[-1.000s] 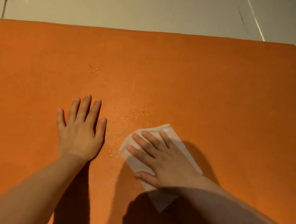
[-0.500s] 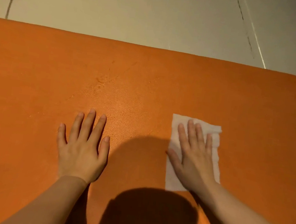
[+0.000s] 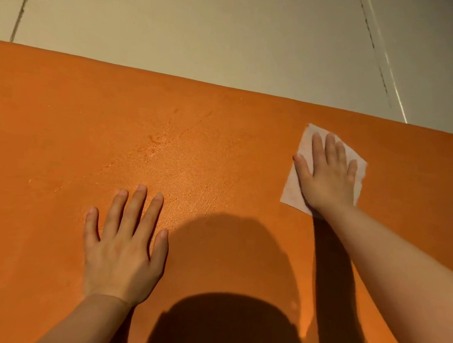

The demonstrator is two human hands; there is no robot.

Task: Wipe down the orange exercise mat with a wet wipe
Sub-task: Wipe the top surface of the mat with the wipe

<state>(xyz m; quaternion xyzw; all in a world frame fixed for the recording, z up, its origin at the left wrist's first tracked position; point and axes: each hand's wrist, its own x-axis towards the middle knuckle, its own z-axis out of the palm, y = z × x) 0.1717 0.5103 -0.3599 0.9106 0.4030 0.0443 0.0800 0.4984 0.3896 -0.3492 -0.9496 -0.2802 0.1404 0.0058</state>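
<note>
Over on the left, the orange mat lies flat on the floor and fills most of the view, running off the left and near edges. Nothing but bare orange at that end. Moving in, the left hand is planted palm down on the mat, fingers straight and slightly spread, gripping nothing, just pressing flat against the surface. Its forearm comes up from the bottom edge. Just beyond those fingertips there is a glossy patch on the mat, with small beads and streaks of wet catching the light, trailing away toward the far edge. Centre now: a big rounded shadow falls across the near part of the mat between the two arms. On to the right, and here is the wet wipe, a pale sheet spread flat on the mat close to its far right corner. The right hand lies on top of it, palm down, fingers straight and together, thumb out to the side, pressing the sheet to the mat rather than pinching it. The wipe's corners show beyond the fingertips and beside the wrist. Behind it all, pale floor tiles with dark grout lines stretch away past the mat's far edge.
</note>
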